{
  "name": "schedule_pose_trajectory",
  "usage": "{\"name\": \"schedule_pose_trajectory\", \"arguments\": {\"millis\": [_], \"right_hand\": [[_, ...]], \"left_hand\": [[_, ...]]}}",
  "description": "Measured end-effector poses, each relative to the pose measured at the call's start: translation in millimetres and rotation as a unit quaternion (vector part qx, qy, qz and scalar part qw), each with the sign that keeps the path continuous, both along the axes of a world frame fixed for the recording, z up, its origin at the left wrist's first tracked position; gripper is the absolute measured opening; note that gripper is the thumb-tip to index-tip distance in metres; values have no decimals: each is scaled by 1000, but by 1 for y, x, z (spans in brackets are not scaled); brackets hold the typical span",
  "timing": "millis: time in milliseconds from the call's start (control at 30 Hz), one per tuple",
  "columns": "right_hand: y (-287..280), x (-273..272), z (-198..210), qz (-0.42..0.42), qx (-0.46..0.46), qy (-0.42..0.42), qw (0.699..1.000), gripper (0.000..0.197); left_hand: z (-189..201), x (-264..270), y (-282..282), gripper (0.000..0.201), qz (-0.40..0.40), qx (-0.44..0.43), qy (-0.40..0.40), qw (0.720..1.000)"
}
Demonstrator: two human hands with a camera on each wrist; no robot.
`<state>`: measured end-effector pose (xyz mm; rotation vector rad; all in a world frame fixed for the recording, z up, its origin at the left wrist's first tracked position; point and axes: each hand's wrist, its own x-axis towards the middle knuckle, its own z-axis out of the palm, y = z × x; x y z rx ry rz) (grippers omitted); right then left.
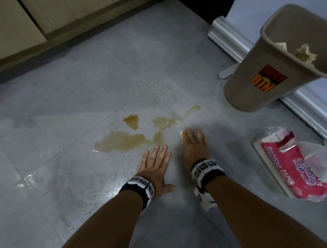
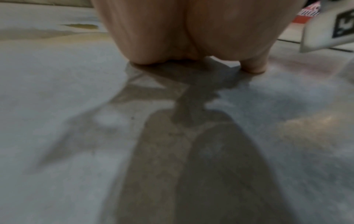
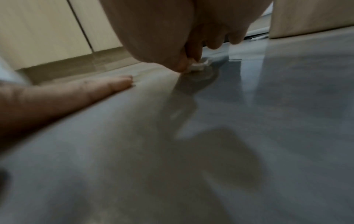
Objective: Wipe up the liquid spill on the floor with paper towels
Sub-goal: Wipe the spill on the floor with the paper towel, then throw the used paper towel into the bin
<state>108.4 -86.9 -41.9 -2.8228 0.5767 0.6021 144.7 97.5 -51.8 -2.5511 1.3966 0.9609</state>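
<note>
down low, a small wad of paper towel (image 3: 199, 66) is pinched in the right hand (image 1: 193, 145) against the floor (image 1: 86, 184); the left hand (image 1: 155, 168) is laid flat, fingers straight. just beyond both, the brown spill (image 1: 125, 141) is spread.

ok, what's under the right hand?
A small wad of white paper towel pinched under the right hand against the floor. Only its edge shows; the rest, and any liquid beneath, is covered.

The grey tiled floor (image 1: 66, 102) looks glossy and smooth; the tan plastic dustbin (image 1: 251, 89) matt; the red paper-towel pack (image 1: 294, 172) shiny film.
</note>
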Motion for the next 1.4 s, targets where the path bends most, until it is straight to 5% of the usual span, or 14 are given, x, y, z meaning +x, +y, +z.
{"name": "schedule_pose_trajectory", "arguments": {"millis": [167,267,367,567,733,800,900,1167,1300,1400], "right_hand": [[49,-5,12,63,37,-6,997,66],[26,-25,13,92,-13,-8,996,69],[4,-28,4,98,-64,-58,991,48],[26,-13,7,-25,-1,-93,995,15],[10,-2,34,-182,97,-109,973,27],[-4,0,63,-240,113,-171,949,32],[-32,-3,111,-288,92,-326,896,34],[-144,-7,219,-319,-13,-562,763,19],[-195,-5,230,-338,-71,-545,764,13],[-217,2,223,-326,-72,-496,801,12]], "left_hand": [[-1,1,-1,112,-2,5,8,1000],[-1,0,0,112,5,-13,-7,1000],[-5,-1,2,111,4,-22,-25,999],[-11,0,6,116,-2,-18,-2,1000],[-3,2,-5,123,6,2,-23,1000],[21,1,-25,109,52,26,-1,998],[77,18,-60,65,38,-56,-54,996],[208,89,-210,54,75,-351,-99,928],[246,92,-273,64,-9,-358,-103,928],[247,88,-303,69,-35,-291,-92,952]]}}
